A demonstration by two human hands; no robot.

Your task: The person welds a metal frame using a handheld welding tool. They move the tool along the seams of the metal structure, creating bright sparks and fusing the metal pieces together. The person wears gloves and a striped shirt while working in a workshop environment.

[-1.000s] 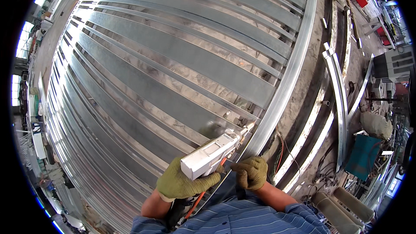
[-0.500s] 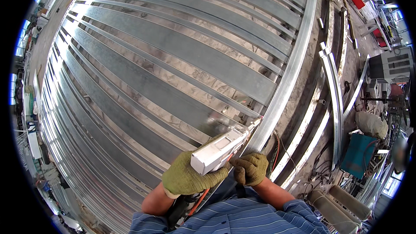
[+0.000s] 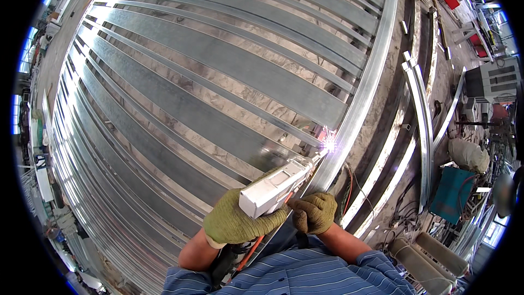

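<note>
My left hand (image 3: 237,219), in an olive work glove, is wrapped round a white handheld welding gun (image 3: 275,186). The gun's nozzle points up and to the right, where a bright violet-white spark (image 3: 329,145) burns at the joint between a narrow metal bar (image 3: 284,127) and the long edge rail (image 3: 363,101) of a galvanized steel frame. Beside the gun's rear end, my right hand (image 3: 315,213), also gloved, is closed next to the rail. What its fingers hold, if anything, is hidden. An orange hose (image 3: 252,252) runs below the gun toward my body.
Parallel steel slats (image 3: 229,49) fill the left and middle. Right of the rail, long metal profiles (image 3: 419,131) and rusty beams (image 3: 390,145) lie on the floor, with loose cables (image 3: 352,183). Farther right are a teal box (image 3: 452,194), a grey machine (image 3: 494,83) and tan cylinders (image 3: 423,265).
A bright spark with flying specks has appeared at the nozzle tip. The welding gun and both hands have barely moved.
</note>
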